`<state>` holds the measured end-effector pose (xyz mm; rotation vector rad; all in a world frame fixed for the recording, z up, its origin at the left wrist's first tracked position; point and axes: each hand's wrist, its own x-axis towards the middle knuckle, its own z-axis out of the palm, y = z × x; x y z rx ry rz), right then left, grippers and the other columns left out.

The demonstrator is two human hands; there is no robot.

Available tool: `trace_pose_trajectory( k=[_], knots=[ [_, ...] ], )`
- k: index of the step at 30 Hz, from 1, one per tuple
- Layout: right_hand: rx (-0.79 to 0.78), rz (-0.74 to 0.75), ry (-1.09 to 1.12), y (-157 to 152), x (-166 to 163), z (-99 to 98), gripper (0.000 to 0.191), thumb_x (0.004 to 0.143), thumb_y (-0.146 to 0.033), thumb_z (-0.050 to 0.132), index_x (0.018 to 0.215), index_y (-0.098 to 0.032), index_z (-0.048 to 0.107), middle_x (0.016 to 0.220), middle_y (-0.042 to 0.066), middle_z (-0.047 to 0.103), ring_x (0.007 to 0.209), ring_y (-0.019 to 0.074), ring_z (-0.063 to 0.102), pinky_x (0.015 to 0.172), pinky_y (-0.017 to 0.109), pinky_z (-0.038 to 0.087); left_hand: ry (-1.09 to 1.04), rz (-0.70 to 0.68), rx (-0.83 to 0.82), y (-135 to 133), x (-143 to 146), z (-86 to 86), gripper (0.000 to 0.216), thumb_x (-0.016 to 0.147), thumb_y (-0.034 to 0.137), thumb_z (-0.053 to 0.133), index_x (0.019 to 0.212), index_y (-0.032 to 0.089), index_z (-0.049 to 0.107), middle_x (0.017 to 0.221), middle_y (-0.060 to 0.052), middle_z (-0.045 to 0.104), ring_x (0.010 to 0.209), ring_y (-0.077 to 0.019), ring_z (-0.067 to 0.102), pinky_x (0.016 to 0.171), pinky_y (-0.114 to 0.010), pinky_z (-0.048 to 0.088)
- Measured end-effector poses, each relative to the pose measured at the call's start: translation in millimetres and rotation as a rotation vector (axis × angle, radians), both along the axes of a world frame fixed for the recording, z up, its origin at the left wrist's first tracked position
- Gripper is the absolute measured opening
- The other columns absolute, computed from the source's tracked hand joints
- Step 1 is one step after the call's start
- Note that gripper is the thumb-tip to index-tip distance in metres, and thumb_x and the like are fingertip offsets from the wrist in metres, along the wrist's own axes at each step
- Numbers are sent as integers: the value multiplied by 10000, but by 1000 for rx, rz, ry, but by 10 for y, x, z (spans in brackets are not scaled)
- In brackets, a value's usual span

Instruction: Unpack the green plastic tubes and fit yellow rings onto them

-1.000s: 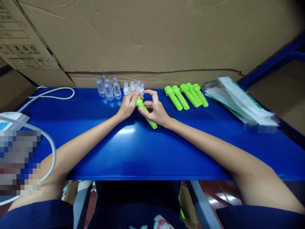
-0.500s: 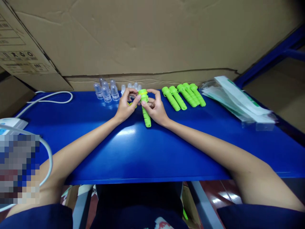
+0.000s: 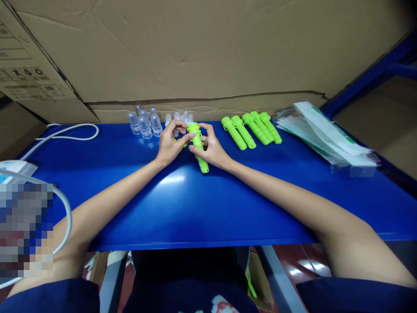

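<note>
Both my hands meet at the far middle of the blue table (image 3: 195,208). My right hand (image 3: 211,148) grips a lime-green plastic tube (image 3: 199,150), its lower end resting near the tabletop. My left hand (image 3: 171,143) pinches the tube's wider top end with thumb and fingers. Something small and yellow shows under my left fingers; I cannot tell what it is. Just behind my hands stand several small clear plastic caps (image 3: 177,117) and several larger clear caps (image 3: 143,119).
A row of several more green tubes (image 3: 250,128) lies to the right. A stack of clear plastic bags (image 3: 322,134) sits at the far right. A white cable (image 3: 65,130) and a white device (image 3: 13,167) are at the left. Cardboard boxes (image 3: 208,52) wall the back.
The green tube has been tipped from lying slanted on the table to nearly upright between my hands. My left fingers moved onto its top end.
</note>
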<state>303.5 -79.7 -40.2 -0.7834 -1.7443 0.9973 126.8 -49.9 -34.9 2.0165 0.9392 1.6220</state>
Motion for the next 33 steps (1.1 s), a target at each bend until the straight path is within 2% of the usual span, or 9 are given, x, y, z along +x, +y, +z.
trace_pose_trajectory(
  k=[4, 10, 13, 17, 24, 29, 33],
  knots=[
    [18, -18, -16, 11, 14, -13, 668, 836, -433, 736, 1304, -272, 288, 842, -50, 658, 634, 140, 656, 607, 292, 579, -1, -7, -28, -17, 6, 8, 508, 839, 679, 771, 998, 221, 618, 957, -9, 712, 785, -122, 652, 707, -262, 468],
    [63, -43, -36, 26, 12, -24, 643, 878, -420, 695, 1348, -258, 286, 761, -76, 624, 565, 128, 608, 539, 270, 527, -34, -56, -21, -83, 31, 38, 508, 862, 691, 742, 974, 214, 609, 753, 40, 641, 663, -99, 576, 659, -244, 450],
    [75, -44, -39, 31, 11, -36, 632, 900, -454, 692, 1343, -252, 290, 740, -81, 616, 543, 121, 592, 518, 258, 507, -32, -51, 13, -79, 36, 46, 512, 855, 691, 749, 960, 207, 623, 770, 33, 635, 675, -99, 568, 655, -242, 448],
    [58, -50, -4, 34, 14, -64, 740, 915, -532, 707, 1414, -271, 226, 749, -81, 628, 541, 125, 600, 512, 260, 516, -22, -9, 44, -55, 38, 38, 509, 857, 687, 750, 944, 202, 622, 897, 2, 683, 735, -104, 624, 675, -245, 454],
    [29, -44, 58, 35, 13, -65, 712, 925, -627, 700, 1384, -306, 261, 824, -50, 664, 553, 123, 609, 484, 247, 517, 27, -28, 64, -47, 29, 0, 482, 917, 669, 693, 1029, 207, 617, 1004, -28, 714, 801, -120, 674, 698, -262, 464],
    [72, -98, 51, 4, -16, -24, 722, 899, -598, 742, 1382, -301, 294, 1094, 48, 736, 658, 134, 665, 534, 263, 551, 46, -6, 123, -38, 23, -4, 471, 932, 661, 680, 1044, 207, 628, 1029, -36, 708, 785, -125, 652, 687, -269, 465],
    [84, -108, 60, -6, -13, -23, 667, 900, -594, 737, 1326, -301, 315, 1154, 54, 735, 657, 125, 658, 561, 273, 554, 61, -8, 126, -47, 24, 8, 453, 956, 639, 659, 1079, 203, 646, 1070, -48, 720, 787, -125, 657, 688, -265, 473]
  ],
)
